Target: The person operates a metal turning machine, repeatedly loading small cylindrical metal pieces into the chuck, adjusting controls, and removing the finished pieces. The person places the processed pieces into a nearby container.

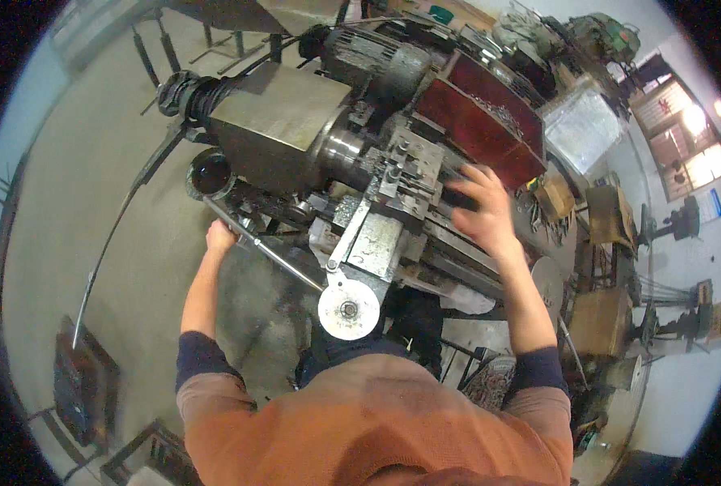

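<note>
Disc (349,309) before tool post (413,166), bin (474,139) behind, shavings (502,115) apparently inside, motor (376,58) left of bin

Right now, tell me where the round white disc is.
In the head view, the white disc sits slightly left and below centre, just above the orange-brown sweater, beside the lower end of the slanting metal rod.

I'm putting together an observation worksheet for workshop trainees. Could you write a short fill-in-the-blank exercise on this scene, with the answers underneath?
1. The pale plate at the near side of the machine has a ____ outline.
2. The walls of the open box behind the machine are coloured ____.
3. Beside the long metal rod is the person's ____ hand.
4. Nearer to the box is the person's ____ hand.

Missing words: round; red; left; right.
</note>
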The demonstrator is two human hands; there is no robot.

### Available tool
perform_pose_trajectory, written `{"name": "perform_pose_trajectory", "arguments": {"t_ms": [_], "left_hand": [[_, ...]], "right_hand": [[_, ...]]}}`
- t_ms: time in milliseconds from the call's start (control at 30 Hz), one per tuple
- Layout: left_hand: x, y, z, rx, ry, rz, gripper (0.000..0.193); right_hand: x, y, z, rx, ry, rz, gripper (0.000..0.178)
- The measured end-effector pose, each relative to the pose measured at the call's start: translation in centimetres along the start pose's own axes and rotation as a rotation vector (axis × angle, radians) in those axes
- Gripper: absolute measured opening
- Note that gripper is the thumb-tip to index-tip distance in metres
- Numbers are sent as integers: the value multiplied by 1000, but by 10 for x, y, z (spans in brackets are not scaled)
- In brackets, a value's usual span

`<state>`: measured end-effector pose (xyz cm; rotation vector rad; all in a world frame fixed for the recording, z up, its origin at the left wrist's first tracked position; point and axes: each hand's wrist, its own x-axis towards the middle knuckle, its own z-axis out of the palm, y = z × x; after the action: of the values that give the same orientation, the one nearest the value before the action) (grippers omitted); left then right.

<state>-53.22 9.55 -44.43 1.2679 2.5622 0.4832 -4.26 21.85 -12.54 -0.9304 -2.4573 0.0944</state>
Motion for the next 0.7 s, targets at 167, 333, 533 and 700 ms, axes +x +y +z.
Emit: {"name": "perform_pose_trajectory", "arguments": {"t_ms": [167,333,533,700], "left_hand": [[3,-2,-13,211,-141,304,48],[29,-27,16,286,-28,333,48],[15,-7,-12,457,-101,16,24],[18,0,-36,611,-57,104,22]], "right_hand": [[-143,75,-58,-54,-56,506,39],[-287,141,-100,-199,28,932,27],[-372,162,-115,-133,8,1212,31],[-369,162,-118,-330,24,1158,33]]}}
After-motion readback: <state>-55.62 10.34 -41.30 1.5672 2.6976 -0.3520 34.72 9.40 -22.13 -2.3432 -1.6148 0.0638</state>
